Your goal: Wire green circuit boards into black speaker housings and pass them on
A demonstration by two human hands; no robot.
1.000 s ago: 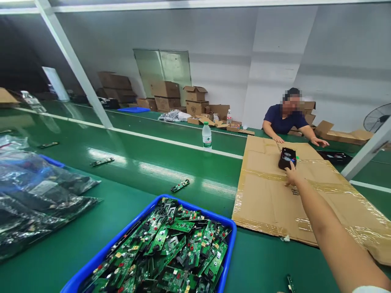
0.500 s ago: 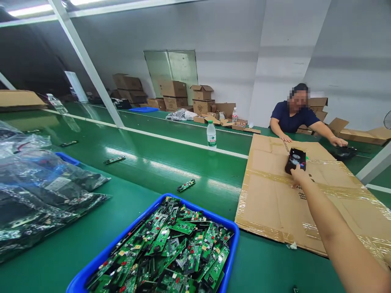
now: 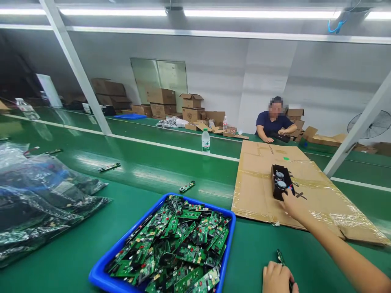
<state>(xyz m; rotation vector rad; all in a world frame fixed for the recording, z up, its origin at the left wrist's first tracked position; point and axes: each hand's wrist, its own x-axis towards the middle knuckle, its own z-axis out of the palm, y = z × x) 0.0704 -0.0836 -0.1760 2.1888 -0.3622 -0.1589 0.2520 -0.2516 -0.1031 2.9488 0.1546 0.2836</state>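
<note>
On a taped cardboard sheet, a black twin-dial module lies under the right hand, fingers closed on its near end; a low, level grip looks safest. Nearer, the left hand curls round a slim board on the green surface, beside a blue tray.

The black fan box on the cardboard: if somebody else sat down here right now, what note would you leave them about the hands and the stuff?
Right hand: stretched out, fingers on the near end of the black fan box; whether it grips it cannot be told.
Left hand: closed at the near edge, by a small green board on the belt.
Things: the fan box lies on the taped cardboard sheet. The blue tray is heaped with circuit boards. Loose boards and a water bottle sit further out on the belt.
A co-worker sits at the far side.
Done: fan box is within reach. Left: the tray is full.
</note>
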